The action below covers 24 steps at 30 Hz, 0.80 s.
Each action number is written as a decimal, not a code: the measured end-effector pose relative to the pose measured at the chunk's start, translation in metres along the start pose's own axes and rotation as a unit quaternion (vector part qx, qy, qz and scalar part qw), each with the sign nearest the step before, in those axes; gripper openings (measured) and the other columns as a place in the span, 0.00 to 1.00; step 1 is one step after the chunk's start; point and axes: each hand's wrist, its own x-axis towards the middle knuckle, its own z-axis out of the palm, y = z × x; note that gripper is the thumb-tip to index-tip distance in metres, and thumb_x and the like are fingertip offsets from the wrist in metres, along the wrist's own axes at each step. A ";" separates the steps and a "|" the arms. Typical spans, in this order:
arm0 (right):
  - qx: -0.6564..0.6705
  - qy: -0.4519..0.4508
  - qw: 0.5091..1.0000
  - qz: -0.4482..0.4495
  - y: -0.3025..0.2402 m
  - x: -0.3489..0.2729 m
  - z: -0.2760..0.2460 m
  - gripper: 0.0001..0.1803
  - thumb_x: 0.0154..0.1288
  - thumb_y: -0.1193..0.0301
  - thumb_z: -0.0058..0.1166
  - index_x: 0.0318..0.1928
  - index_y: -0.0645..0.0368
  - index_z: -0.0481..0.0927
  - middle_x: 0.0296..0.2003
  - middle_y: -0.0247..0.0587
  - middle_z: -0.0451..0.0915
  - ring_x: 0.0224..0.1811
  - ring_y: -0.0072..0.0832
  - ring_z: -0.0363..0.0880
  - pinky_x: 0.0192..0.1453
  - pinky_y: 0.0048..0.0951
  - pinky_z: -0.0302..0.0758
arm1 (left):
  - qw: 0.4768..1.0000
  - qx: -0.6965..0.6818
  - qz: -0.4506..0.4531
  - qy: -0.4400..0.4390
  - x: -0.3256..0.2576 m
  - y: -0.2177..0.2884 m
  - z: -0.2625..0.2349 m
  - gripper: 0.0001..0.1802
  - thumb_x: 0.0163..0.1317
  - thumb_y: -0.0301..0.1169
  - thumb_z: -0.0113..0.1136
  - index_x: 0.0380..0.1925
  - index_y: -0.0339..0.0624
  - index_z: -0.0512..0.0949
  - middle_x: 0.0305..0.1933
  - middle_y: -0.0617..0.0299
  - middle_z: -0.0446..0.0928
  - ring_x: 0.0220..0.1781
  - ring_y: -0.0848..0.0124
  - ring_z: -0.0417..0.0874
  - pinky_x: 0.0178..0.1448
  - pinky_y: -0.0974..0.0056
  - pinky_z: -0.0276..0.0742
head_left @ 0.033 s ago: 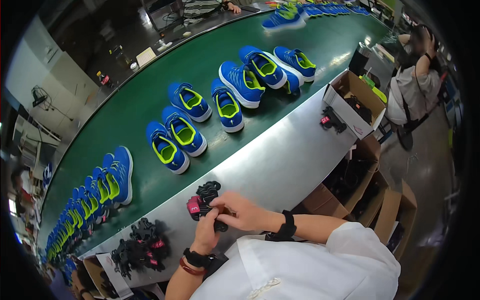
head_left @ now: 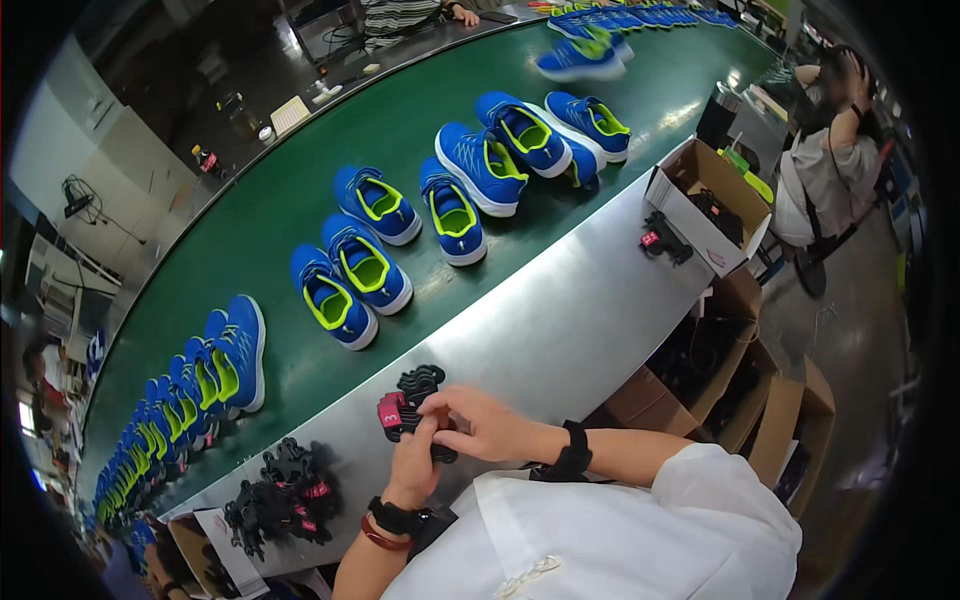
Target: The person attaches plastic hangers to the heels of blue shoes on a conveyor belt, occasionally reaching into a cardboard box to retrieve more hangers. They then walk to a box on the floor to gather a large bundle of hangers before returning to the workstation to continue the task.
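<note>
Head view: both hands, left (head_left: 415, 462) and right (head_left: 487, 428), grip a black tag bundle (head_left: 405, 412) on the steel tabletop (head_left: 560, 330). More tags (head_left: 285, 495) lie nearby; blue shoes (head_left: 345, 280) line the green belt (head_left: 300, 200) beyond.

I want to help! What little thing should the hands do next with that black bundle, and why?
Probably pull one black hanger free: both the left hand and right hand pinch the bundle on the steel ledge, and blue shoes wait on the green belt.
</note>
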 end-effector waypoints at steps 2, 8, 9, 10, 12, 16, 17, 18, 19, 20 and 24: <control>0.084 -0.048 0.991 0.096 -0.001 0.000 -0.006 0.17 0.59 0.78 0.55 0.50 0.60 0.73 0.46 0.41 0.76 0.47 0.32 0.73 0.50 0.32 0.71 | 0.996 -0.005 -0.053 0.070 -0.001 0.015 0.016 0.14 0.69 0.37 0.50 0.42 0.37 0.75 0.34 0.62 0.77 0.32 0.71 0.80 0.33 0.66 0.77; 0.217 -0.035 0.965 0.144 0.002 -0.003 -0.029 0.09 0.64 0.77 0.52 0.45 0.59 0.72 0.35 0.33 0.79 0.35 0.16 0.74 0.43 0.20 0.71 | 0.910 0.403 -0.097 -0.001 -0.017 0.030 0.004 0.15 0.62 0.41 0.59 0.35 0.38 0.78 0.21 0.56 0.77 0.23 0.60 0.80 0.30 0.62 0.76; 0.219 -0.032 0.964 0.145 0.006 -0.004 -0.029 0.09 0.64 0.77 0.52 0.45 0.59 0.72 0.35 0.33 0.79 0.35 0.16 0.74 0.43 0.20 0.71 | 0.825 0.559 -0.081 -0.016 -0.020 0.033 0.012 0.16 0.60 0.42 0.61 0.36 0.39 0.78 0.22 0.52 0.78 0.24 0.56 0.81 0.31 0.60 0.77; 0.232 -0.013 0.956 0.181 0.014 -0.007 -0.029 0.08 0.64 0.77 0.53 0.44 0.59 0.73 0.35 0.32 0.79 0.35 0.15 0.74 0.42 0.19 0.71 | 0.783 0.622 0.008 -0.025 -0.025 0.036 0.025 0.19 0.54 0.42 0.67 0.40 0.42 0.78 0.27 0.48 0.79 0.28 0.51 0.81 0.34 0.58 0.77; 0.264 0.056 0.937 0.222 0.029 -0.010 -0.033 0.08 0.62 0.76 0.56 0.41 0.59 0.74 0.33 0.28 0.75 0.34 0.13 0.72 0.40 0.19 0.70 | 0.788 0.604 0.112 -0.046 -0.025 0.037 0.049 0.19 0.52 0.39 0.69 0.41 0.42 0.78 0.29 0.48 0.80 0.30 0.51 0.82 0.35 0.58 0.77; 0.334 0.151 0.914 0.177 0.023 -0.039 -0.084 0.07 0.63 0.76 0.55 0.41 0.58 0.74 0.32 0.25 0.73 0.34 0.13 0.70 0.41 0.18 0.69 | 0.877 0.448 0.172 0.016 -0.021 0.012 0.045 0.20 0.54 0.29 0.69 0.46 0.40 0.74 0.31 0.58 0.79 0.31 0.68 0.81 0.38 0.66 0.77; 0.332 0.175 0.915 0.151 0.018 -0.052 -0.102 0.07 0.62 0.76 0.55 0.41 0.57 0.74 0.32 0.24 0.72 0.34 0.12 0.70 0.42 0.18 0.69 | 0.896 0.400 0.180 0.074 -0.017 -0.003 0.033 0.20 0.56 0.29 0.67 0.47 0.39 0.73 0.29 0.61 0.78 0.29 0.71 0.79 0.36 0.67 0.76; 0.328 0.215 0.908 0.149 0.010 -0.067 -0.120 0.07 0.62 0.78 0.54 0.40 0.58 0.74 0.32 0.24 0.72 0.34 0.12 0.69 0.41 0.18 0.69 | 0.919 0.364 0.125 0.083 -0.012 0.001 0.034 0.19 0.58 0.29 0.66 0.47 0.39 0.72 0.28 0.63 0.77 0.28 0.73 0.78 0.35 0.68 0.75; 0.323 0.255 0.899 0.148 0.004 -0.086 -0.139 0.07 0.61 0.80 0.52 0.40 0.58 0.74 0.32 0.24 0.71 0.33 0.12 0.68 0.40 0.17 0.68 | 0.938 0.328 0.069 0.094 -0.006 0.007 0.034 0.18 0.60 0.30 0.64 0.48 0.38 0.70 0.28 0.64 0.76 0.27 0.74 0.77 0.33 0.68 0.74; 0.308 0.307 0.889 0.141 0.007 -0.109 -0.158 0.07 0.61 0.80 0.51 0.39 0.57 0.74 0.31 0.25 0.71 0.32 0.13 0.68 0.38 0.17 0.68 | 0.931 0.351 0.053 0.082 0.001 0.008 0.029 0.15 0.63 0.30 0.61 0.45 0.37 0.70 0.26 0.64 0.74 0.24 0.76 0.75 0.30 0.69 0.73; 0.431 0.415 0.791 0.125 0.029 -0.200 -0.214 0.06 0.60 0.78 0.49 0.36 0.53 0.72 0.22 0.27 0.65 0.19 0.16 0.59 0.23 0.20 0.58 | 0.950 0.301 0.030 0.077 0.015 0.009 0.039 0.12 0.66 0.35 0.56 0.27 0.39 0.73 0.22 0.64 0.72 0.22 0.74 0.75 0.27 0.67 0.75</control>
